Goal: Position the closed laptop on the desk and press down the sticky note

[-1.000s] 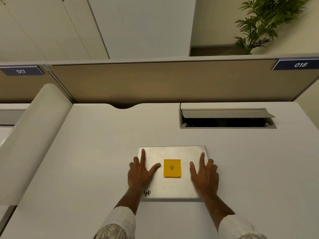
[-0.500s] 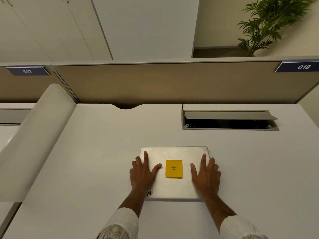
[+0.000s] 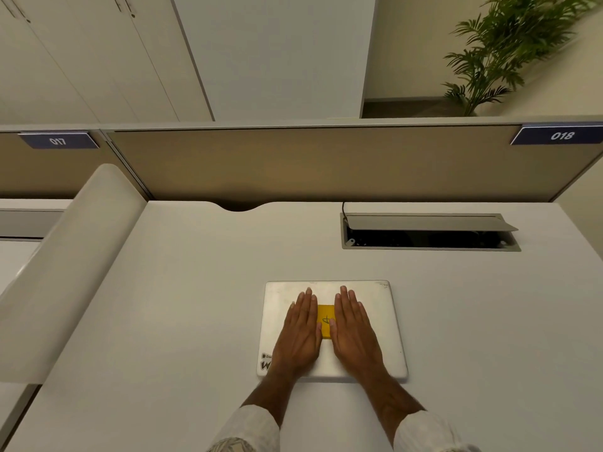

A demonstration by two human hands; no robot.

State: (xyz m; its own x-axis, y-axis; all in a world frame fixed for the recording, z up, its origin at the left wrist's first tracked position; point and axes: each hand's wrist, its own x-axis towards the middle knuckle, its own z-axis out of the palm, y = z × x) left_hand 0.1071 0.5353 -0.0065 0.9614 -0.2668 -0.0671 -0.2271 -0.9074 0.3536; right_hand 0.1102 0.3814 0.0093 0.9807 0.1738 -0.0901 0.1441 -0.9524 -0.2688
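A closed silver laptop (image 3: 385,324) lies flat on the white desk (image 3: 182,308), near its front edge. An orange sticky note (image 3: 326,316) with a pen mark sits on the middle of the lid. My left hand (image 3: 301,331) lies flat on the lid, fingers together, covering the note's left edge. My right hand (image 3: 354,331) lies flat beside it, covering the note's right edge. Only a narrow strip of the note shows between the two hands. Neither hand grips anything.
An open cable hatch (image 3: 430,231) with a raised flap is set into the desk at the back right. A tan partition (image 3: 326,161) closes the desk's far side. A white rounded divider (image 3: 65,265) runs along the left.
Both hands have slid inward from the lid's sides toward its middle. They now lie over the sticky note's edges with fingers together. The laptop has not moved.
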